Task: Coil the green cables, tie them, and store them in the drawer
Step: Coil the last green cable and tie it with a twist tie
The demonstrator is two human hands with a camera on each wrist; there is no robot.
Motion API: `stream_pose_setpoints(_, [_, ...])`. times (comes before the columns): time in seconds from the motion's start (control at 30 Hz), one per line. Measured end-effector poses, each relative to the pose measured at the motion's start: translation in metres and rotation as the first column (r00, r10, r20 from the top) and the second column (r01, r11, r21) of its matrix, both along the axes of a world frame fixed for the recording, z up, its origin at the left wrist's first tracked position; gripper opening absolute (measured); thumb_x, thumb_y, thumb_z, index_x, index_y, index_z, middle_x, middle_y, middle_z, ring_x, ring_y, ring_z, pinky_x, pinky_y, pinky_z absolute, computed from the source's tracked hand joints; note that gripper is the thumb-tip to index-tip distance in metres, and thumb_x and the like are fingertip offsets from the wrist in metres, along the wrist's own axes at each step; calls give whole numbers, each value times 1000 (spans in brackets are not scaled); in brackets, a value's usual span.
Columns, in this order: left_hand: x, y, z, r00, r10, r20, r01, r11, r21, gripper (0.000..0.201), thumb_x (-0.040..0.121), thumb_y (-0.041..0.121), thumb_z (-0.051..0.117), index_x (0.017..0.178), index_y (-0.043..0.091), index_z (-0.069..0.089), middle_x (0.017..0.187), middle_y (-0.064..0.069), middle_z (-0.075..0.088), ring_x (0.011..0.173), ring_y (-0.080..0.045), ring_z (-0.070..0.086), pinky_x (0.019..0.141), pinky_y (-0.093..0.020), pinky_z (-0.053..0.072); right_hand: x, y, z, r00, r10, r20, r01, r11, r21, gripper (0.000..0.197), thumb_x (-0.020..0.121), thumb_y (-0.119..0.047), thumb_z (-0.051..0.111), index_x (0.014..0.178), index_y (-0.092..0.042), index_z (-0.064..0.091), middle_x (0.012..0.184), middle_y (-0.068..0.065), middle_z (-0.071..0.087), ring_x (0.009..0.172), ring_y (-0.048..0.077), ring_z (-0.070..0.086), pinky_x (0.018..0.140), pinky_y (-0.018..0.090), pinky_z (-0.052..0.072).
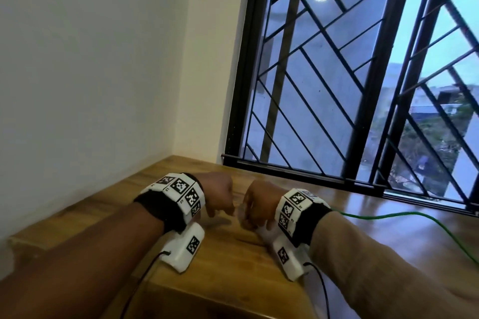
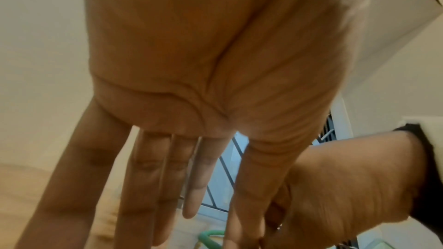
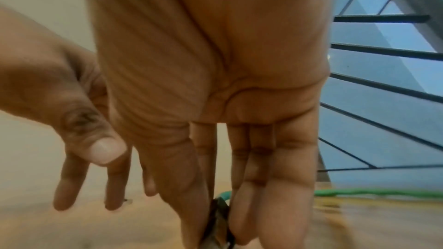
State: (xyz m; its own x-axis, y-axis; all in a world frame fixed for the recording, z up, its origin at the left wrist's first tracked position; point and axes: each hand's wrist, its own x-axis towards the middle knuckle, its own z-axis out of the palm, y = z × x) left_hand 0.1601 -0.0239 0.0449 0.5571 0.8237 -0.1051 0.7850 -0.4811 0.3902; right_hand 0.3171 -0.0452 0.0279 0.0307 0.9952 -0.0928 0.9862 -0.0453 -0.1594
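Note:
A thin green cable (image 1: 404,213) runs across the wooden table (image 1: 228,267) from my right hand (image 1: 255,207) toward the right edge of the view. In the right wrist view the thumb and fingers (image 3: 271,196) of that hand pinch a dark end piece (image 3: 218,217) of the green cable (image 3: 383,192). My left hand (image 1: 220,199) hovers just to the left of it. Its fingers (image 2: 143,186) are straight and spread and hold nothing. A small green loop (image 2: 210,234) shows below them.
The table sits in a corner, with a white wall (image 1: 90,72) on the left and a barred window (image 1: 337,72) behind. Black leads trail from both wrist cameras over the table's near edge. No drawer is in view.

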Motion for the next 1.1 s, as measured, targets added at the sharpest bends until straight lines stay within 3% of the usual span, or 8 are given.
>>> stream_pose_setpoints(0.1, [18, 3, 8, 994, -35, 101, 41, 997, -60, 24, 97, 22, 66, 115, 7, 68, 115, -12, 70, 98, -24, 74, 74, -43, 65, 15, -7, 15, 947, 13, -320, 33, 990, 139, 7, 85, -2, 78, 81, -8, 77, 76, 4, 79, 75, 21, 78, 72, 39, 67])
stream_pose_setpoints(0.27, [47, 18, 26, 883, -39, 467, 111, 985, -129, 16, 98, 4, 59, 110, -2, 68, 101, -17, 75, 83, -22, 76, 80, -50, 63, 42, -13, 36, 752, 213, -623, 163, 857, 489, 12, 89, -4, 76, 94, -13, 70, 80, 13, 78, 72, 22, 77, 55, 34, 60])
stream_pose_setpoints(0.37, [70, 23, 25, 812, -73, 579, 183, 974, -133, 20, 105, 5, 49, 113, -7, 63, 101, -18, 74, 84, -27, 75, 68, -41, 63, 75, -8, 35, 881, 248, -403, 133, 688, 714, 24, 83, -19, 84, 93, -24, 63, 79, 0, 76, 76, 15, 74, 66, 36, 60])
stream_pose_setpoints(0.47, [99, 29, 19, 738, -145, 659, 239, 970, -54, 20, 106, 7, 45, 104, 3, 64, 80, -12, 67, 57, -19, 65, 49, -28, 51, 117, -2, 27, 991, 132, -31, -44, 528, 848, 29, 86, -43, 72, 112, -35, 61, 111, -14, 64, 103, 11, 60, 82, 35, 51])
stream_pose_setpoints(0.63, [139, 27, 9, 496, -88, 864, 329, 940, -93, 41, 107, 32, 47, 72, 14, 58, 54, 2, 30, 41, -8, 21, 43, -19, 14, 164, 8, 10, 916, 344, -207, 9, 496, 868, 22, 108, -40, 49, 106, -25, 65, 103, -11, 70, 98, 10, 64, 85, 36, 49])
stream_pose_setpoints(0.83, [150, 13, 6, 154, 46, 987, 710, 689, -143, 34, 109, 33, 38, 87, 14, 55, 63, 1, 38, 45, -9, 32, 43, -23, 25, 151, 10, 8, 779, 429, -458, 168, 561, 811, 33, 108, -37, 44, 84, -28, 64, 73, -6, 66, 72, 17, 66, 69, 45, 58])
stream_pose_setpoints(0.93, [148, 11, 6, 5, 37, 999, 625, 780, -32, 27, 109, 19, 38, 103, 4, 61, 73, -5, 62, 58, -14, 56, 51, -26, 50, 127, 3, 15, 630, 367, -684, 225, 757, 614, 29, 108, -9, 41, 89, -9, 63, 58, -8, 60, 52, 9, 58, 56, 32, 57])
stream_pose_setpoints(1.1, [133, 41, 14, -244, 49, 968, 380, 923, 49, 26, 109, 10, 42, 123, -3, 60, 117, -19, 71, 108, -27, 73, 98, -40, 58, 102, -9, 12, 722, 145, -676, 157, 918, 365, 41, 112, -36, 39, 87, -10, 59, 56, -1, 44, 43, 14, 39, 47, 28, 44])
